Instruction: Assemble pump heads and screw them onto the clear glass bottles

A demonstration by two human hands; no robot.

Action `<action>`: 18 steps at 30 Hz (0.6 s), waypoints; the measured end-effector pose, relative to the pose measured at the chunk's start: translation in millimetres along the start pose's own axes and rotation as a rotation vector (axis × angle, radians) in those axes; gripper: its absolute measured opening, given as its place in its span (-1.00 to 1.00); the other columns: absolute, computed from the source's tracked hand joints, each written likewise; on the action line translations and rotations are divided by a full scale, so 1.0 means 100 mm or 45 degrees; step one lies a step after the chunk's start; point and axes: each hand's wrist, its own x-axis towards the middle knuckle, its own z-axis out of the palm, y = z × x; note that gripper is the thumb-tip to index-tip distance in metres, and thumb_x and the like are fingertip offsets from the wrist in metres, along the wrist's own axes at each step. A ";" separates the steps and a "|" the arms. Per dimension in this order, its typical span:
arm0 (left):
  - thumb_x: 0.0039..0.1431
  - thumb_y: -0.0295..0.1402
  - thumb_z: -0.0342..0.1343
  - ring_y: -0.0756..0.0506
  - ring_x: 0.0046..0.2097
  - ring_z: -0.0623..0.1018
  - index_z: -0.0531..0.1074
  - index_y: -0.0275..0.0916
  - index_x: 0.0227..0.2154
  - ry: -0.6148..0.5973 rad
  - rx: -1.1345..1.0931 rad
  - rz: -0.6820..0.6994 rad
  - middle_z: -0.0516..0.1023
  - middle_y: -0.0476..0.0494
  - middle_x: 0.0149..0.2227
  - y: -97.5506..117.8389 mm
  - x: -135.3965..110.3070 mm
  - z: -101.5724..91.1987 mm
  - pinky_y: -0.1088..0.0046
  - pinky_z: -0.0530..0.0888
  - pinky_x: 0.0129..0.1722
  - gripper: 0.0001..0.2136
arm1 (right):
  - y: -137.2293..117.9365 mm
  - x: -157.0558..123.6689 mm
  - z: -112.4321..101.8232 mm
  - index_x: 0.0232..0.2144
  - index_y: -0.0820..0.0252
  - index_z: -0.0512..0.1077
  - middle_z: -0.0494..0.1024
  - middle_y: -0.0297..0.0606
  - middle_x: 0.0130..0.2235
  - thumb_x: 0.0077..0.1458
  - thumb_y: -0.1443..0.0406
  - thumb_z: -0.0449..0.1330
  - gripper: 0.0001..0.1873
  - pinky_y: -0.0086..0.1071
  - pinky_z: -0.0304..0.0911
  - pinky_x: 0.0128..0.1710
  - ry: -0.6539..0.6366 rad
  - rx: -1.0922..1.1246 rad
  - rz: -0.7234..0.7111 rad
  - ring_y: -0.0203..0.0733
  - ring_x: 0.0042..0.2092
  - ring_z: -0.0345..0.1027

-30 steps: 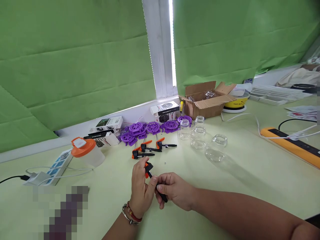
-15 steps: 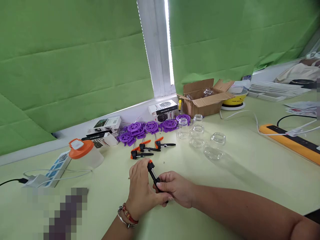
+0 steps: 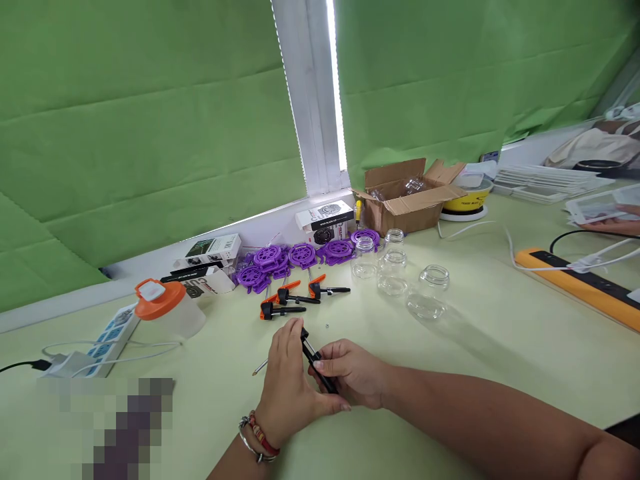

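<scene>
Both my hands meet low in the middle of the pale green table (image 3: 500, 347) around one small black clamp (image 3: 315, 359). My left hand (image 3: 290, 390) curls its fingers round the clamp's upper end. My right hand (image 3: 353, 373) pinches the black bar lower down. A thin metal rod tip (image 3: 260, 367) pokes out to the left of my left hand. Three more small orange and black clamps (image 3: 293, 298) lie just beyond my hands.
Behind the clamps lie purple plastic wheels (image 3: 300, 257), small boxes (image 3: 210, 250) and several clear glass jars (image 3: 395, 273). An orange-lidded container (image 3: 167, 308) and a power strip (image 3: 107, 337) sit at left. A cardboard box (image 3: 410, 197) and an orange power strip (image 3: 580, 287) stand to the right.
My left hand has closed lower over the clamp and hidden its orange part. A thin rod tip now shows to its left. The view has shifted slightly.
</scene>
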 end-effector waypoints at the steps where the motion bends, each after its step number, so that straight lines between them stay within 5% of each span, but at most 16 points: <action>1: -0.49 0.25 0.24 -0.46 0.17 0.21 -0.14 -0.33 0.24 -0.010 -0.005 0.002 0.14 -0.52 0.17 0.00 0.00 0.00 -0.11 0.28 0.07 0.25 | 0.00 0.00 0.00 -0.55 0.34 0.43 0.40 -0.34 -0.58 -0.28 0.21 0.41 -0.67 -0.45 0.04 -0.53 -0.004 0.001 0.002 -0.39 -0.55 0.20; 7: -0.56 0.15 0.33 -0.45 0.14 0.25 -0.18 -0.34 0.26 -0.012 -0.008 -0.050 0.18 -0.49 0.14 0.07 0.00 0.03 -0.09 0.31 0.05 0.30 | -0.01 0.04 -0.02 -0.57 0.35 0.41 0.40 -0.32 -0.59 -0.31 0.20 0.41 -0.66 -0.41 0.05 -0.55 0.010 -0.021 0.014 -0.37 -0.60 0.20; 18: -0.28 -0.11 0.27 -0.36 0.05 0.35 0.02 -0.41 0.18 0.123 0.109 -0.117 0.33 -0.41 0.02 0.20 0.03 0.09 0.02 0.36 0.00 -0.05 | -0.03 0.08 -0.06 -0.57 0.33 0.41 0.39 -0.35 -0.63 -0.30 0.15 0.39 -0.64 -0.40 0.09 -0.51 0.059 -0.118 -0.006 -0.36 -0.59 0.21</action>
